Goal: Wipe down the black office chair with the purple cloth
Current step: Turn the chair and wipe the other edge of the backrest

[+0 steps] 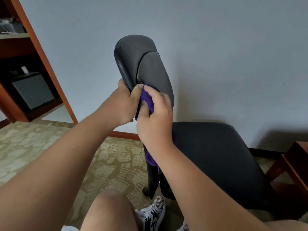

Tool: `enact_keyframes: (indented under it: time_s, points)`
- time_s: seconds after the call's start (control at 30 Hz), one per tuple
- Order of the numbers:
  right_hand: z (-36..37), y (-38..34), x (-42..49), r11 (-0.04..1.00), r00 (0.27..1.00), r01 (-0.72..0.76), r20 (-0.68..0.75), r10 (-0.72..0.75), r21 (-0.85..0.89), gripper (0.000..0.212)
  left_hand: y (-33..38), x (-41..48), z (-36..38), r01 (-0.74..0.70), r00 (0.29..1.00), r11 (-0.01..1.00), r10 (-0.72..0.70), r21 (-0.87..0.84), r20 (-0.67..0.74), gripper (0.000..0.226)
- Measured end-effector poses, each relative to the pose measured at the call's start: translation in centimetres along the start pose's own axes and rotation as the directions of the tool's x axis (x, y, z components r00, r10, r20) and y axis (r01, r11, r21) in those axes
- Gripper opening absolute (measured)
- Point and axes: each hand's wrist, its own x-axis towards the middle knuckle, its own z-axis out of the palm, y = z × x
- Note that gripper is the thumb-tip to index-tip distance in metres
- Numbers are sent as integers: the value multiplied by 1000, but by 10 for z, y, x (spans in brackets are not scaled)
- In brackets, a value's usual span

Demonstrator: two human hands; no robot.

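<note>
Looking down at a pale wall (216, 47) and a beige-green patterned carpet (50, 144), which take up most of the view. Next biggest is the black office chair (216, 155), sitting close to the wall and seen side-on, with the seat out to the right and the backrest (141, 60) standing up in the middle of the shot. Off to the left there's a reddish wooden shelf unit (40, 47) with a dark boxy thing (31, 90) in its lower compartment; can't tell what that is. A bit of dark wooden furniture (296, 160) pokes in at the right edge near the seat. Both bare arms reach in from the bottom. The left hand (121, 104) has the stitched edge of the backrest, low down, with its fingers (136, 90) wrapped round it in a firm grip. The right hand (155, 117) is right beside it, fingers (150, 90) curled over the bunched-up purple cloth (147, 99) and pressing it onto the backrest. So the cloth sits squashed between that hand and the chair, right next to the left fingers, with a loose tail of it hanging out below the right wrist, in front of the chair's back support. At the bottom you get a bare knee (108, 210), a black-and-white patterned sneaker (153, 212) on the carpet by the chair base, and one little caster wheel (145, 190).
</note>
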Motion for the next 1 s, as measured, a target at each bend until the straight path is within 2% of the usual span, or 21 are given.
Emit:
enact_keyframes:
  time_s: [0.1, 0.17, 0.3, 0.47, 0.6, 0.73, 0.8, 0.9, 1.0]
  points:
    - [-4, 20, -2, 977, 984, 155, 115, -139, -148, 44, 0, -1, 0, 1, 1000, 1000, -2, 15, 11, 37]
    - [-10, 38, -14, 952, 977, 183, 154, -148, -246, 46, -1, -1, 0, -6, 1000, 999, 5, 38, 21, 35]
    - [-24, 67, -53, 942, 994, 59, 102, -27, -330, 47, -1, -2, 0, -9, 999, 998, 7, 64, 32, 32]
    - [-45, 95, -98, 931, 972, -179, 88, 217, -318, 48, 1, -5, 1, -16, 1000, 996, 13, 83, 26, 51]
    - [-30, 62, -80, 970, 993, -115, -23, 113, -214, 46, 4, -8, 2, -10, 1000, 998, 10, 68, 9, 45]
    - [-1, 8, -19, 992, 997, -21, -80, 11, -123, 44, 6, -10, 2, 6, 1000, 1000, -6, 9, -12, 40]
    - [7, -3, 2, 994, 999, 16, -46, -21, -105, 46, 7, -9, 1, 11, 1000, 1000, -11, -20, -13, 38]
    - [-3, 8, 1, 971, 988, 146, 84, -132, -192, 47, 5, -7, 0, 8, 1000, 1000, -8, -2, 6, 33]
    - [-12, 26, -10, 953, 986, 152, 112, -126, -262, 48, 4, -7, 1, -12, 1000, 1000, 12, 17, 27, 32]
